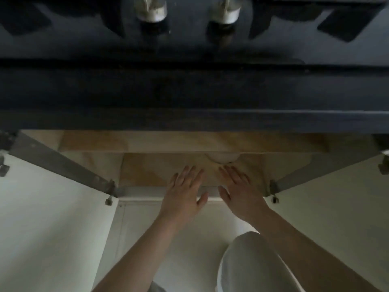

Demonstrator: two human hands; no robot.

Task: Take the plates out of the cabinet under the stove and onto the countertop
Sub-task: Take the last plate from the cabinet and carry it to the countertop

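Observation:
I look down past the dark stove front into the open cabinet (pixel 160 171) below it, with its pale wooden floor. A white rounded plate edge (pixel 223 158) peeks out from under the shelf at the back; most of it is hidden. My left hand (pixel 185 190) and my right hand (pixel 237 190) reach in side by side over the cabinet's front sill, fingers straight and spread, palms down. Both hold nothing. The right fingertips lie just short of the plate edge.
Two white cabinet doors stand swung wide, left door (pixel 48 218) and right door (pixel 336 207), with metal hinges at their corners. Above sit the black stove top and two silver knobs (pixel 150 9). My knee in light trousers (pixel 250 264) is at the bottom right.

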